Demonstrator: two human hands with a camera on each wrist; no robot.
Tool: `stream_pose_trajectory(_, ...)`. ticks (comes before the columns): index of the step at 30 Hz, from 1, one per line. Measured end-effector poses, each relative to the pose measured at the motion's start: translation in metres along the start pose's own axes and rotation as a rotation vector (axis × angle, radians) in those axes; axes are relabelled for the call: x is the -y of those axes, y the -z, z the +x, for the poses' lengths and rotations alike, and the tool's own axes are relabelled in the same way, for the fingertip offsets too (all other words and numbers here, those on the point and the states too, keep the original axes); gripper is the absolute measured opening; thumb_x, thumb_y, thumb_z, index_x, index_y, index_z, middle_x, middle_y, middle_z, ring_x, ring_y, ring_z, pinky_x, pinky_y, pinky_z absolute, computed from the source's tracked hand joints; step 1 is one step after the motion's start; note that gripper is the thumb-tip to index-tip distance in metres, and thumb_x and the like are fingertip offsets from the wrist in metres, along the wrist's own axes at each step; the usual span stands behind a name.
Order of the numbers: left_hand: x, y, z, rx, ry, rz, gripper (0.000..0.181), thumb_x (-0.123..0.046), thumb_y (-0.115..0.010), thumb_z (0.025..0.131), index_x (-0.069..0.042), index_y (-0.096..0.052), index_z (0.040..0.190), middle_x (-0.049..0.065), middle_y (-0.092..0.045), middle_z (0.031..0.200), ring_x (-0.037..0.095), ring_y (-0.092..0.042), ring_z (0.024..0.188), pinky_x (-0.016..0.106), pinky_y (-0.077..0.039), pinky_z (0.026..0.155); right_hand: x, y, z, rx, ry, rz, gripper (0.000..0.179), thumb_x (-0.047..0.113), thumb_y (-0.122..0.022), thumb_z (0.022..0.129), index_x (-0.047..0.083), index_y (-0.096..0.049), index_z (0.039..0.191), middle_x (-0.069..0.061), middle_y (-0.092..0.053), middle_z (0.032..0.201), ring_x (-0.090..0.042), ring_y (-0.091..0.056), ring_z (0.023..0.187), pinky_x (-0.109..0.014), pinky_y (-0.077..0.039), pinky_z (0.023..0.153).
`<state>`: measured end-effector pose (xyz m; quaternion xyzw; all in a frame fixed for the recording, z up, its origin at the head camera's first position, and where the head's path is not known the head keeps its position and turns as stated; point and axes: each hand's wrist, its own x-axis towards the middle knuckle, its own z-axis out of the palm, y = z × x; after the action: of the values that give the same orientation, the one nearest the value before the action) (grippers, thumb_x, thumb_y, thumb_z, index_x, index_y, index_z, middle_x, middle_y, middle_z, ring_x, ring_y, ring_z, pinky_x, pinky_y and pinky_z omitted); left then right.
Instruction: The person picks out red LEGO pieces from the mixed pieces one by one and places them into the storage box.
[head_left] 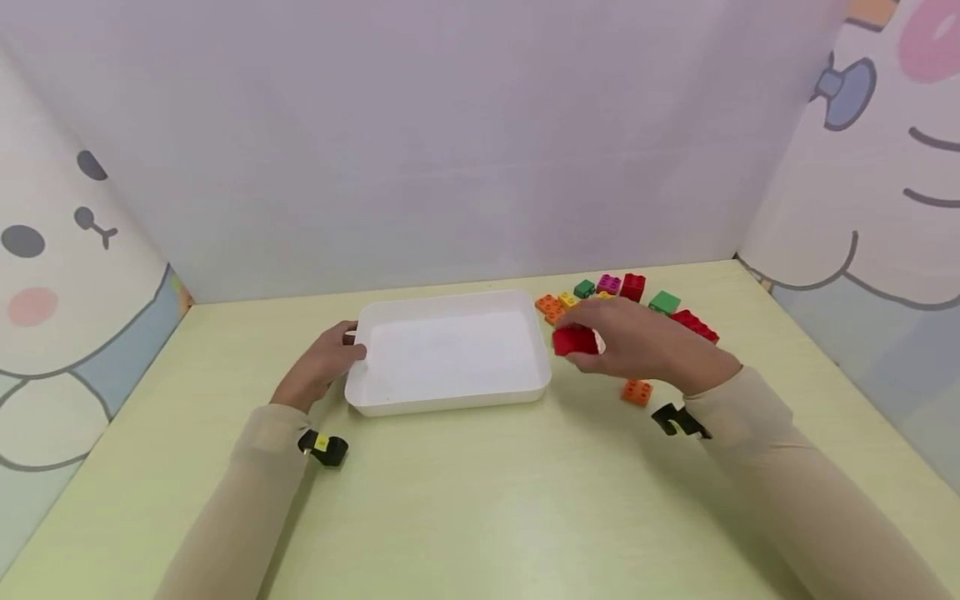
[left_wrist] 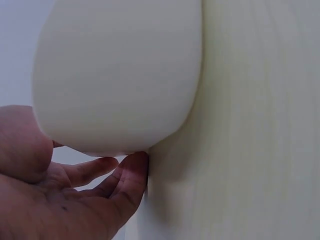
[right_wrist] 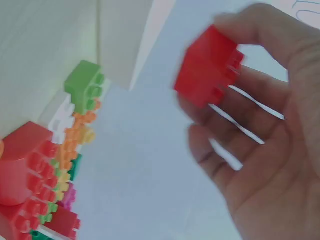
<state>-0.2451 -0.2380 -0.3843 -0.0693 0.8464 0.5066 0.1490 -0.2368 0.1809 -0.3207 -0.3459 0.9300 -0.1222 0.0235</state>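
Observation:
A white rectangular tray (head_left: 450, 407) lies on the table, its inside bare. My left hand (head_left: 322, 367) grips its left end, thumb over the rim; in the left wrist view the fingers (left_wrist: 131, 182) curl below the tray's pale outer wall (left_wrist: 120, 75). Just off the tray's right end, my right hand (head_left: 630, 337) pinches a red toy brick (head_left: 574, 341) above the table. The right wrist view has this brick (right_wrist: 207, 65) between thumb and fingers, studs toward the palm.
Behind and beside my right hand several loose bricks lie, among them a green one (head_left: 664, 302), a red one (head_left: 696, 325) and a magenta one (head_left: 609, 284). An orange brick (head_left: 637, 392) sits nearer, below the right wrist. A pale wall (head_left: 450, 167) borders the table's back.

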Motion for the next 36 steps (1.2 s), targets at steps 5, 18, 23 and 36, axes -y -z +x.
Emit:
stream_pose_trajectory(5, 0.000, -0.001, 0.000, -0.011, 0.002, 0.007, 0.066, -0.006, -0.044, 0.101, 0.000, -0.016, 0.160, 0.028, -0.033, 0.153, 0.040, -0.039, 0.136, 0.051, -0.037, 0.110, 0.012, 0.010, -0.007, -0.210, 0.140, -0.019, 0.039, 0.018, -0.078, 0.087, 0.010, -0.068, 0.124, -0.002, -0.066, 0.112, -0.018, -0.060, 0.098, -0.034, -0.057, 0.077)
stream_pose_trajectory(18, -0.002, -0.002, -0.001, -0.016, -0.003, 0.034, 0.068, -0.007, -0.046, 0.100, 0.000, -0.016, 0.160, 0.029, -0.031, 0.155, 0.041, -0.040, 0.136, 0.051, -0.039, 0.109, 0.045, 0.038, 0.000, -0.382, 0.277, -0.033, 0.039, 0.015, -0.080, 0.085, 0.005, -0.069, 0.121, -0.003, -0.067, 0.109, -0.020, -0.060, 0.099, -0.036, -0.055, 0.078)
stream_pose_trajectory(23, -0.002, -0.001, -0.001, -0.019, -0.014, 0.033, 0.068, -0.007, -0.047, 0.100, 0.000, -0.017, 0.160, 0.029, -0.031, 0.154, 0.042, -0.041, 0.135, 0.051, -0.040, 0.108, 0.062, 0.051, 0.014, -0.438, 0.302, 0.015, 0.038, 0.014, -0.079, 0.087, 0.005, -0.068, 0.122, -0.004, -0.067, 0.109, -0.020, -0.060, 0.101, -0.035, -0.055, 0.081)
stream_pose_trajectory(36, -0.002, -0.002, -0.001, -0.001, -0.028, 0.063, 0.069, -0.006, -0.046, 0.101, 0.002, -0.011, 0.160, 0.029, -0.027, 0.156, 0.043, -0.034, 0.139, 0.052, -0.039, 0.109, 0.087, 0.065, 0.050, -0.538, 0.344, 0.122, 0.040, 0.017, -0.078, 0.089, 0.006, -0.067, 0.126, -0.004, -0.067, 0.111, -0.016, -0.059, 0.098, -0.031, -0.053, 0.080)
